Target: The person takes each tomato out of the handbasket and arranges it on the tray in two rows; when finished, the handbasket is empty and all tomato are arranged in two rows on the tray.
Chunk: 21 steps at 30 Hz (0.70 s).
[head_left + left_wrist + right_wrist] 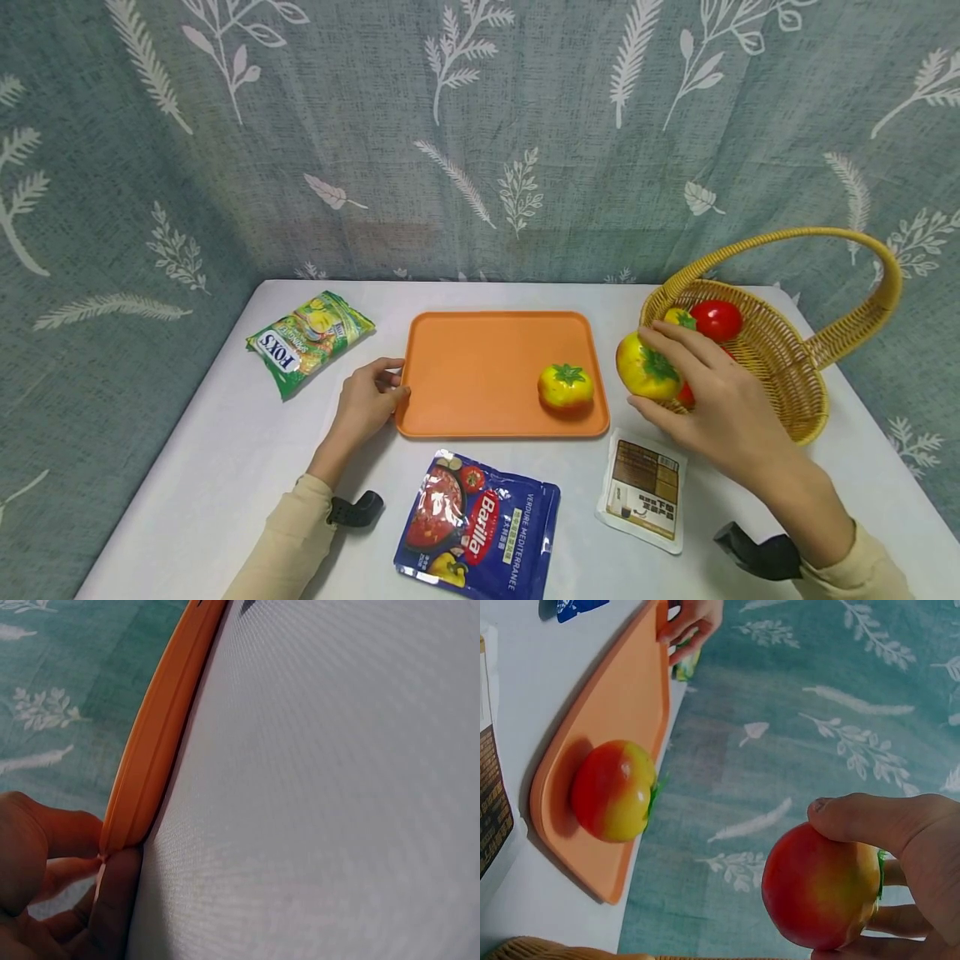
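Observation:
In the head view my right hand [723, 404] holds a round yellow-and-red fruit with a green leafy top [647, 368] between thumb and fingers, up over the near left rim of the wicker basket [806, 400]. The right wrist view shows the thumb across the side of this held fruit [821, 889]. A similar fruit [566, 387] sits at the right end of the orange tray [472, 375]. My left hand [367, 396] pinches the tray's left edge, the thumb and fingers meeting on the rim [142, 787] in the left wrist view.
Inside the basket lie a red tomato [716, 320] and another yellow fruit [679, 317], partly covered by my hand. A green snack bag [311, 342] lies left of the tray. Nearer me are a blue Barilla pouch [480, 525] and a brown-and-white packet [643, 492].

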Motion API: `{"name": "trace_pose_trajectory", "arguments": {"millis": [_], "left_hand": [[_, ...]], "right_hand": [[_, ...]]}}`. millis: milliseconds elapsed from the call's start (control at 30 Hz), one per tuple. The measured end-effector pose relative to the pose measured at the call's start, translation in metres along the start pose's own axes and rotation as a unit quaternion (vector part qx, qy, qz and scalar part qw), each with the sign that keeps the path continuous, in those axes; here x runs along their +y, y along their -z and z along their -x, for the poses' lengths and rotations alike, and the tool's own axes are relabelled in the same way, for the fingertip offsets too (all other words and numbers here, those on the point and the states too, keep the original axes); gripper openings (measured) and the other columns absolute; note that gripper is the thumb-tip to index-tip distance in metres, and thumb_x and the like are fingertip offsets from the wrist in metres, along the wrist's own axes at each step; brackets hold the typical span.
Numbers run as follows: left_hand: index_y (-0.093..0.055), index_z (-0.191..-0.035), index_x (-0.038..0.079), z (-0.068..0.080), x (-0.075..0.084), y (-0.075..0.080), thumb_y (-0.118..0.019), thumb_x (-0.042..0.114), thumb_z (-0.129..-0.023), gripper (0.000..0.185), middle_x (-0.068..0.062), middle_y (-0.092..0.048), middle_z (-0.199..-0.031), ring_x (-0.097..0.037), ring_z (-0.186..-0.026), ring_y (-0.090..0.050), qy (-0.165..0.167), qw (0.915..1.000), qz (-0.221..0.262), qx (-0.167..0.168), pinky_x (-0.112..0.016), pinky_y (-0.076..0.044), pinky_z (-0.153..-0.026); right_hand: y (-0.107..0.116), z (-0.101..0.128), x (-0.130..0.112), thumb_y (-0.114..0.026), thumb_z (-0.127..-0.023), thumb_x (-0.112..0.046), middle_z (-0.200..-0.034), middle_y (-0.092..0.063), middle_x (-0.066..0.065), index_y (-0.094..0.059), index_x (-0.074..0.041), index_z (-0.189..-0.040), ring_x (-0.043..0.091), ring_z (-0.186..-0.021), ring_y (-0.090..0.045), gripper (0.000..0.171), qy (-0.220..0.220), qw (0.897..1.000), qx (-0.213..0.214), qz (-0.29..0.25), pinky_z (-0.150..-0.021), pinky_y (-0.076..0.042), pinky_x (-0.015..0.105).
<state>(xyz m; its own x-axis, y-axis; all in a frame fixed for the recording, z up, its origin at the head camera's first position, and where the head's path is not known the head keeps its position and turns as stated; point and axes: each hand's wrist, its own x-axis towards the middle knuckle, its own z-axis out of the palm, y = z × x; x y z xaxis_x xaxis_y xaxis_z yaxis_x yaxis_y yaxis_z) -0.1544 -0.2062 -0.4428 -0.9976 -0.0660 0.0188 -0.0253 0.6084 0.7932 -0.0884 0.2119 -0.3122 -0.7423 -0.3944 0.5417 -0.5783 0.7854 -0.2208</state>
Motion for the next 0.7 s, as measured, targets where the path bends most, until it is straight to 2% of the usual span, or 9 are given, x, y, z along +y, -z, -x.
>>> {"name": "trace_pose_trajectory", "arguments": {"millis": [267,700], "left_hand": [[-0.065,-0.125,0.002,0.0,0.0003,0.0008,-0.074,0.003,-0.084,0.042,-0.01,-0.065,-0.093,-0.02,-0.074,-0.061,-0.001,1.0,-0.002,0.0,-0.029,-0.053,-0.052],[-0.066,-0.125,0.001,-0.0004,-0.0008,0.0007,-0.074,0.003,-0.083,0.043,-0.01,-0.066,-0.092,-0.021,-0.076,-0.062,-0.008,1.0,-0.004,0.002,-0.029,-0.052,-0.054]], "right_hand": [[-0.0043,-0.0037,-0.0055,-0.093,-0.066,-0.018,-0.137,-0.056,0.013,-0.059,-0.008,-0.137,0.033,-0.119,-0.058,0.079,0.001,1.0,-0.01,-0.014,-0.088,-0.054,0.051],[-0.0091,-0.0089,-0.0106,-0.093,-0.066,-0.017,-0.135,-0.057,0.015,-0.059,-0.006,-0.137,0.035,-0.115,-0.059,0.079,0.018,1.0,-0.002,-0.024,-0.082,-0.056,0.049]]}}
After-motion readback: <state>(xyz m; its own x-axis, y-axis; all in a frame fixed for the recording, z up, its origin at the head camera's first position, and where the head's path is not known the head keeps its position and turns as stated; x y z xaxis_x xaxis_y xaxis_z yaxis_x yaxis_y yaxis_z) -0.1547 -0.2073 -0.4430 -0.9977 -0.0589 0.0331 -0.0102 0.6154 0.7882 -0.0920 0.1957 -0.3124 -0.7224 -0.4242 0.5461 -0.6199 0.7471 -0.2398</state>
